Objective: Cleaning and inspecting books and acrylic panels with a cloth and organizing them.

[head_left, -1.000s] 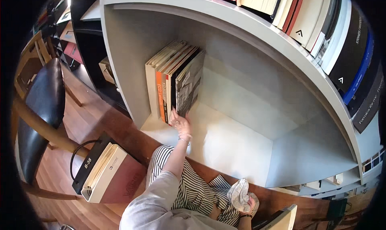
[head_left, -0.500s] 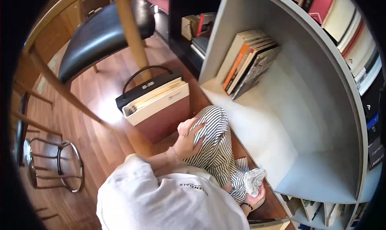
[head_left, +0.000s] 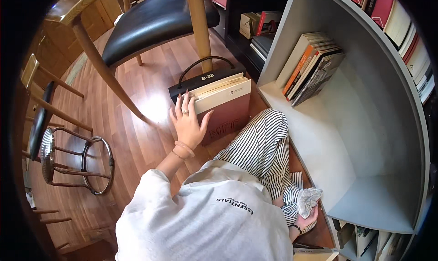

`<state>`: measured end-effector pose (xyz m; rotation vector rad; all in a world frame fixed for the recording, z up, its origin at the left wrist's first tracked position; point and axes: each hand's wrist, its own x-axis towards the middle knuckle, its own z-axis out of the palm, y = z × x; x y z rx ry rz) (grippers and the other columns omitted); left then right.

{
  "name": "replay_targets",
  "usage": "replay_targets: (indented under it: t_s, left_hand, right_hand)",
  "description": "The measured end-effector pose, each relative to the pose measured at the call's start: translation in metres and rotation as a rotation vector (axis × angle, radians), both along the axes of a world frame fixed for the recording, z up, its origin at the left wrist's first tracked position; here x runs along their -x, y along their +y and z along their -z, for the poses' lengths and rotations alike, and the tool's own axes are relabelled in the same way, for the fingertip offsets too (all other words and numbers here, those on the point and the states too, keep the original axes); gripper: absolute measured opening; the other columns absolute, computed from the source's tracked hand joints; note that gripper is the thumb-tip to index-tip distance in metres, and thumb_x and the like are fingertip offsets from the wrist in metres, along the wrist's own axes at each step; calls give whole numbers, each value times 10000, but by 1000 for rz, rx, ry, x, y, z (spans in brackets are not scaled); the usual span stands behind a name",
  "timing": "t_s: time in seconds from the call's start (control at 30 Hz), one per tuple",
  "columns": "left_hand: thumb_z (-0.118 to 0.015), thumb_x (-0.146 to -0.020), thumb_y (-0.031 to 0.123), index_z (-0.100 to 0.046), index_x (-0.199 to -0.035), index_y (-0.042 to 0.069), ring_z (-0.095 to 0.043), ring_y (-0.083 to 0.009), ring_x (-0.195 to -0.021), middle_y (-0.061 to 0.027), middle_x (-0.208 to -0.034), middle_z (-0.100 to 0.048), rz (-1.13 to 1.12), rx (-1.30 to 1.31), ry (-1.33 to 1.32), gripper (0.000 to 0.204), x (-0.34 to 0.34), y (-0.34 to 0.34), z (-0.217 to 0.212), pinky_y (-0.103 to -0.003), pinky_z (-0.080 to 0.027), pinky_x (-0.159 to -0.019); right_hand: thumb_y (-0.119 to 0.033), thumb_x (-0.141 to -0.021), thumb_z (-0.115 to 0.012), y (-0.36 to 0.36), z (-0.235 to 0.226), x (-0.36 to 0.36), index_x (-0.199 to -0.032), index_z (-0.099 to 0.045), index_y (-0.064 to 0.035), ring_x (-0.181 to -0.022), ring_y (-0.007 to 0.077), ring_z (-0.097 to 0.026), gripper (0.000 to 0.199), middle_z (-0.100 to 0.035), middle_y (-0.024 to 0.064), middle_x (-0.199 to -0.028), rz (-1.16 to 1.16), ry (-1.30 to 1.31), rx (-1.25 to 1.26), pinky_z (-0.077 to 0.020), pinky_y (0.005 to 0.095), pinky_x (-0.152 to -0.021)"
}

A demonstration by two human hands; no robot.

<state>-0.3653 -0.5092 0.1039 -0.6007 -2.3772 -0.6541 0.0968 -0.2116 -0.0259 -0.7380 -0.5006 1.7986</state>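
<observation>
A maroon and cream sample book (head_left: 228, 110) stands upright on the floor ahead of me, its page edges upward. A black carrying handle (head_left: 205, 60) arches from its black back cover. My left hand (head_left: 189, 126) reaches its near left corner, fingers spread and fingertips on the top edge, thumb apart beside the maroon front. It does not grip the book. At my right side, low by my leg, my right hand (head_left: 308, 219) is closed around a crumpled grey-white cloth (head_left: 310, 201). Part of that hand is hidden behind the cloth.
To the right, a grey shelf unit (head_left: 365, 119) holds a leaning row of books (head_left: 315, 69). A chair with a black seat (head_left: 155, 28) stands behind the sample book. A round metal-framed stool (head_left: 82, 160) is at left. Flat books (head_left: 315, 254) lie near my right forearm.
My left hand has moved from my striped knee to the top edge of the sample book, its fingers spreading. The right hand still holds the cloth. The view has shifted.
</observation>
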Motion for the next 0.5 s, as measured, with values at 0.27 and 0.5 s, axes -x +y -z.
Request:
replay_targets:
  t_s: [0.27,0.5]
  left_hand:
    - [-771,-742,273,-418,-1312,20,-378,-349,-1276,-206,-1398,-367,179,-260,12,717,-6,-12,6,-462,-305,-1045]
    - [-879,-616,175,-258,-1379,27,-487,-277,-1137,-173,-1288,-415,313,-887,-395,995,25,-25,57,-368,-414,-975]
  right_hand:
    - [-229,-900,-436,-2,-6,8,-1348,-448,11,-1285,310,-421,509,-448,146,-1398,-57,30,-8,-316,453,-1086]
    - [-229,-899,-435,4,0,3,-1360,-444,-11,-1295,314,-409,510,-438,137,-1409,-9,17,46,-301,460,-1093]
